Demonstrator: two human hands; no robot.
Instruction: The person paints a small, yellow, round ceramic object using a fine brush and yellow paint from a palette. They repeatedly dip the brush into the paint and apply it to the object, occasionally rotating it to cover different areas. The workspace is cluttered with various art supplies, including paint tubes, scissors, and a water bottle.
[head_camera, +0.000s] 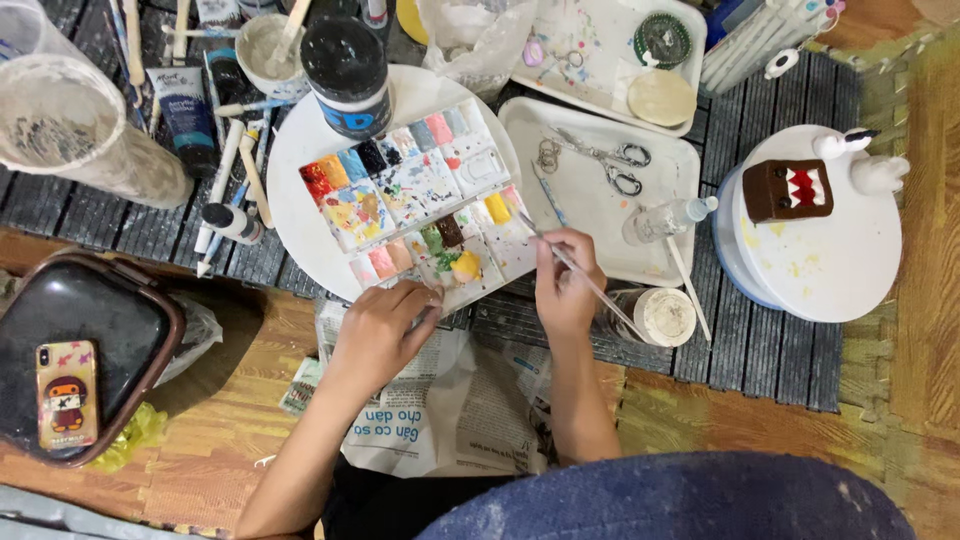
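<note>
My right hand (563, 285) holds a thin paintbrush (585, 280), its tip touching the right edge of an open paint palette (420, 200) filled with many coloured paint wells. My left hand (385, 330) rests its fingertips on the palette's near edge, steadying it. The palette lies on a round white board (300, 150). A brown box-shaped figurine with red mouth and white teeth (787, 190) stands on a round white turntable (830, 260) at the right.
A white tray (590, 200) holds scissors (610, 165) and a small clear bottle (670, 218). A black paint jar (348, 72), paint tubes and brushes crowd the far left. A lidded jar (665, 316) sits by my right hand. A phone (67, 393) lies on a dark tray; newspaper (440, 410) underneath.
</note>
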